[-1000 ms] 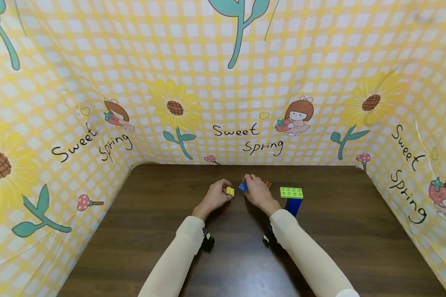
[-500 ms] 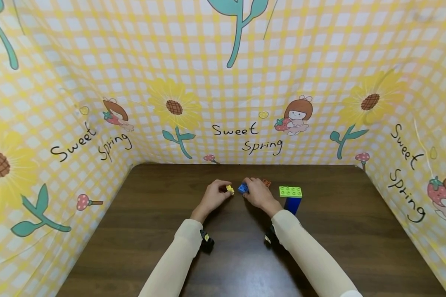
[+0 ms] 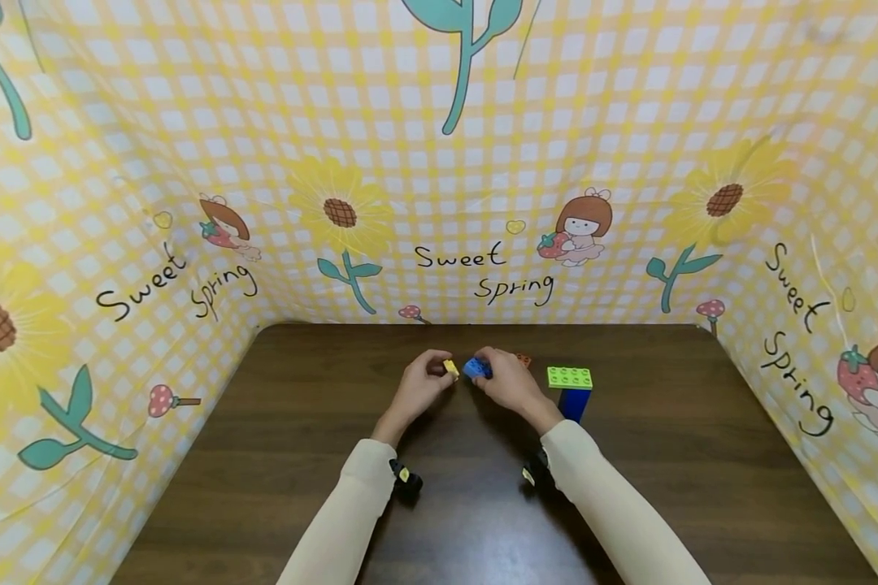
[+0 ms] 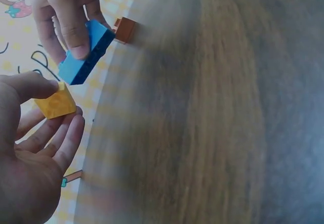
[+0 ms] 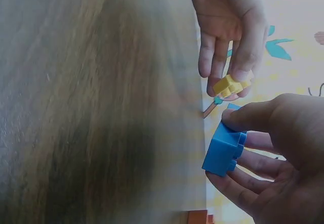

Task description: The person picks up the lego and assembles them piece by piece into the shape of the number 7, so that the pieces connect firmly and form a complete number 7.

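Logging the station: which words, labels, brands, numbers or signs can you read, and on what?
"Sweet Spring": left side of the yellow checked cloth.
"Sweet Spring": back of the cloth.
"Sweet Spring": right side of the cloth.
Wrist views: cut-off cloth lettering, unreadable.
Patches on black wrist cameras: too small to read.
Yellow block, held blue block, green block, orange block: nothing readable.

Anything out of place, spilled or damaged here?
Nothing stands out. The left hand pinches a yellow block, the right hand holds a blue block, and the green-topped stack stands upright. No spill or damage shows.
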Action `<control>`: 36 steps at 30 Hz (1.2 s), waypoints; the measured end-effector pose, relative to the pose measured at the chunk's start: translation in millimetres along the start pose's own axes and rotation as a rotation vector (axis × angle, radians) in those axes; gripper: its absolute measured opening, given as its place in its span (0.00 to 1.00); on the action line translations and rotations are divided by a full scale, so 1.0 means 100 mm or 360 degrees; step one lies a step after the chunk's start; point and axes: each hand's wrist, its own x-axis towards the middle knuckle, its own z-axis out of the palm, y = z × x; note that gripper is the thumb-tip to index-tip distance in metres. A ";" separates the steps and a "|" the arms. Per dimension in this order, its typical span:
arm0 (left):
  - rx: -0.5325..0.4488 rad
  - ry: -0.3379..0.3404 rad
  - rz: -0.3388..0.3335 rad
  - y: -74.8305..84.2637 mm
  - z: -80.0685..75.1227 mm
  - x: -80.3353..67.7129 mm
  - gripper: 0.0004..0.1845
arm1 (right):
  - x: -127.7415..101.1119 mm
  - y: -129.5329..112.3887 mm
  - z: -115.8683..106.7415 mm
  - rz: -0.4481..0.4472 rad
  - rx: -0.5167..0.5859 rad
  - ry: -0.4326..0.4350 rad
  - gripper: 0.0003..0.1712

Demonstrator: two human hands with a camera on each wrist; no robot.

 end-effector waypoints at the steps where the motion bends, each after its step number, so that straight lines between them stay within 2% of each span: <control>1: -0.0006 0.0013 0.0008 0.01 0.00 -0.01 0.21 | -0.01 -0.01 -0.01 -0.0001 0.0013 0.0003 0.26; 7: -0.0036 0.0058 0.0073 0.02 -0.01 -0.04 0.19 | -0.08 -0.07 -0.06 0.0007 0.0095 0.0052 0.27; 13: -0.0187 0.0084 0.0104 0.05 -0.02 -0.09 0.19 | -0.15 -0.15 -0.11 -0.0004 0.0274 0.0119 0.28; 18: -0.0286 0.0079 0.0125 0.10 -0.02 -0.13 0.17 | -0.21 -0.19 -0.14 -0.0006 0.0409 0.0118 0.28; 23: -0.0315 0.0064 0.0140 0.15 -0.02 -0.18 0.19 | -0.26 -0.22 -0.17 -0.0010 0.0511 0.0132 0.27; 28: -0.0363 0.0080 0.0148 0.19 -0.03 -0.24 0.17 | -0.31 -0.24 -0.19 -0.0013 0.0536 0.0136 0.27; 36: -0.0428 0.0047 0.0199 0.27 -0.04 -0.29 0.17 | -0.37 -0.26 -0.26 -0.0070 0.0547 0.0142 0.25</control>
